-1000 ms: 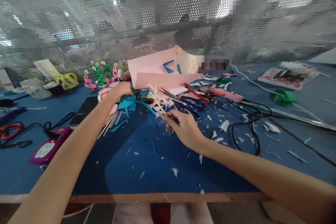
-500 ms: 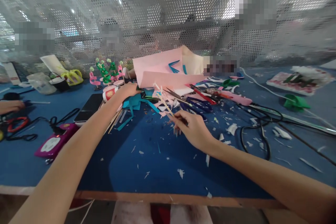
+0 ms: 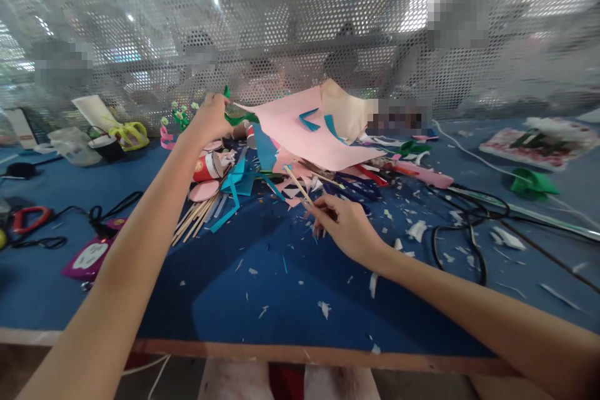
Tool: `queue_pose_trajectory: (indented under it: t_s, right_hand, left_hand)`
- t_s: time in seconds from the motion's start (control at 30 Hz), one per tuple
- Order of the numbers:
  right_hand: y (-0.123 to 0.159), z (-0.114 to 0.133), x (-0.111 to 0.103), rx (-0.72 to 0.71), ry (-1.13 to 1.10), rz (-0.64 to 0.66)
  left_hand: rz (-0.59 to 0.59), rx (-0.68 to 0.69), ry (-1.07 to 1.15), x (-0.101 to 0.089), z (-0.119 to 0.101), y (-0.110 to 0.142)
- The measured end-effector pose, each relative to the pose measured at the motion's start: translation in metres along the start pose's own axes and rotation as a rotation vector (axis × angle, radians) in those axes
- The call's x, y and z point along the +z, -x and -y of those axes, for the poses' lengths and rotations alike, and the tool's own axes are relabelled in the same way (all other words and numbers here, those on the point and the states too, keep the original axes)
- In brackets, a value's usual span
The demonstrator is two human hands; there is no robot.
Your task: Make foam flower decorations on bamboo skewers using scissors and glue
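My left hand is raised at the back left of the pile, closed on a green paper strip that trails off to the right. The strip's far end touches or lies beside a pink paper sheet, which is lifted at its left corner. Below this hand lie a red-and-white paper cup and a bundle of wooden sticks. My right hand pinches a thin wooden stick pointing up and left, with a small pale bluish tip. Blue paper strips lie between the hands.
Scissors with dark blue handles and a pink-handled tool lie right of the pile. Black cable coils beyond. A purple power socket sits at left, and small green-and-pink models stand behind. Paper scraps dot the blue table.
My left hand has risen up and left out of the pile, drawing the green strip with it. The pink sheet has shifted and tilted. My right hand stays nearly still with the stick.
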State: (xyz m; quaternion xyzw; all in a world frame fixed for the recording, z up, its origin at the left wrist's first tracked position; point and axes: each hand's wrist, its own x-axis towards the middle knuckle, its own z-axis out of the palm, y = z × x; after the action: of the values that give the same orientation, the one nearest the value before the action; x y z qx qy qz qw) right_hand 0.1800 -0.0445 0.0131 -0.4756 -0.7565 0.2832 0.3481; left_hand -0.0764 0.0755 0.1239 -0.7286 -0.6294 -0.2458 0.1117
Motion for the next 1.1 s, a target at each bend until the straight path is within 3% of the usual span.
queue_pose_trajectory:
  t_s: [0.13,0.23,0.33,0.53,0.9,1.1]
  right_hand:
    - [0.001,0.001,0.000,-0.013,-0.001,0.025]
    - [0.001,0.000,0.000,-0.020,0.013,0.025]
    - [0.001,-0.001,0.000,-0.022,0.013,0.033]
    - [0.001,-0.001,0.001,-0.015,0.049,0.013]
    - [0.000,0.001,0.000,0.067,0.226,0.010]
    - [-0.002,-0.001,-0.001,0.088,0.218,-0.102]
  left_hand:
    - [-0.207,0.003,0.209,0.001,0.006,-0.007]
    - [-0.294,0.108,0.359,0.005,0.009,-0.012]
    - [-0.206,0.160,0.507,0.008,0.005,-0.012]
    - [0.169,0.098,0.936,0.007,-0.017,0.000]
    - [0.274,0.139,1.096,0.006,-0.028,0.005]
    - [0.292,0.290,1.124,0.011,-0.035,0.007]
